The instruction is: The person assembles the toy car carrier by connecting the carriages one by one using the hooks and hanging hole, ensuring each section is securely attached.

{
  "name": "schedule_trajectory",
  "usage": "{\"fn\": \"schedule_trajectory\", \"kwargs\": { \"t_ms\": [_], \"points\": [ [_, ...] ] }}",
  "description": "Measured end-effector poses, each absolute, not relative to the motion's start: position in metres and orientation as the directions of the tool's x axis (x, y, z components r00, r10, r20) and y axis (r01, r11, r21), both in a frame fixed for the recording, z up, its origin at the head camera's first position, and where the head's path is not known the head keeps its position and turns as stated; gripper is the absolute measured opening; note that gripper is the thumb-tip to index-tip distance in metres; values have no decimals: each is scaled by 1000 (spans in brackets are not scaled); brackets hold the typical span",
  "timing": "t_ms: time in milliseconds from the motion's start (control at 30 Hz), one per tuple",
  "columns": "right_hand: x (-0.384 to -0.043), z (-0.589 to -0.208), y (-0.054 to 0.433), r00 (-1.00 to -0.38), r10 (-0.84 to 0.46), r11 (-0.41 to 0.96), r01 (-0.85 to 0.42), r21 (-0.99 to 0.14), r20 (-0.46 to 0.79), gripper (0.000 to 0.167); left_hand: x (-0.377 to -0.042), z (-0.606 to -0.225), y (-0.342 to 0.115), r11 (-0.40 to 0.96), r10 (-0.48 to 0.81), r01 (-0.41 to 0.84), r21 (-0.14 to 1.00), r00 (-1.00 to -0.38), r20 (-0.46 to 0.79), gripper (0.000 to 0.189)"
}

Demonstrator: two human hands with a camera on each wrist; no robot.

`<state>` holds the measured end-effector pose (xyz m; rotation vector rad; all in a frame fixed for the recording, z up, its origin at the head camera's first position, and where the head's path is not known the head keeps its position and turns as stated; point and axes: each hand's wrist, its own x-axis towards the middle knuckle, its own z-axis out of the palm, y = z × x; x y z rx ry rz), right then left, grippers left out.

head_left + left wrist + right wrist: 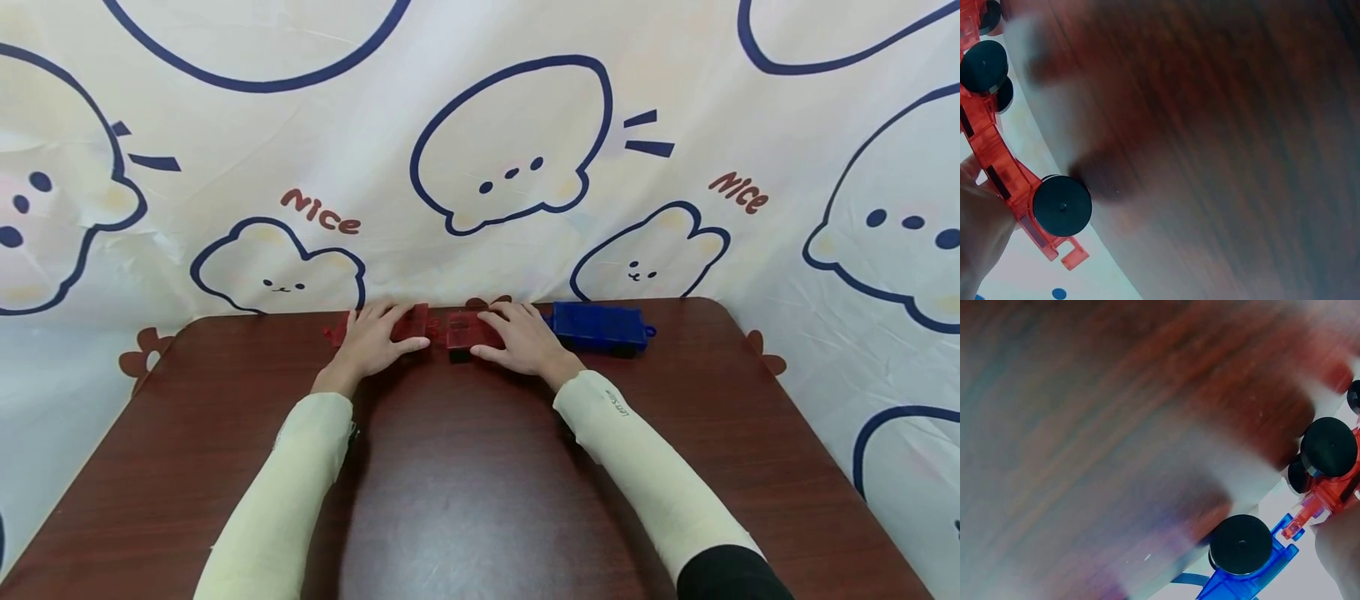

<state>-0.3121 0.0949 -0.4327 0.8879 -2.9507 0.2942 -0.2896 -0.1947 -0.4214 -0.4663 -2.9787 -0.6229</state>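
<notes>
Two see-through red toy train cars stand end to end at the far side of the table. My left hand (371,342) holds the left red car (412,323) from above, thumb along its near side. On the right red car (465,332), my right hand (523,340) grips in the same way, covering much of it. A small gap with a red hook shows between the two. A blue toy train car (596,327) stands at the right end; in the right wrist view the red car's hook (1291,530) overlaps the blue car's coupling (1285,525). Black wheels (1062,206) sit under the left car.
The dark brown wooden table (457,467) narrows toward its far edge, right behind the cars. A pale cloth (480,267) with cartoon drawings hangs behind the table and along both sides.
</notes>
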Motion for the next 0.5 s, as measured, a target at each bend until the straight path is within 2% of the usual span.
{"fn": "schedule_trajectory", "kwargs": {
  "t_ms": [500],
  "points": [
    [-314, -433, 96, -849, -520, 829, -528, -185, 92, 78, -287, -421, -196, 865, 289, 313, 393, -950, 121, 83]
  ]
}}
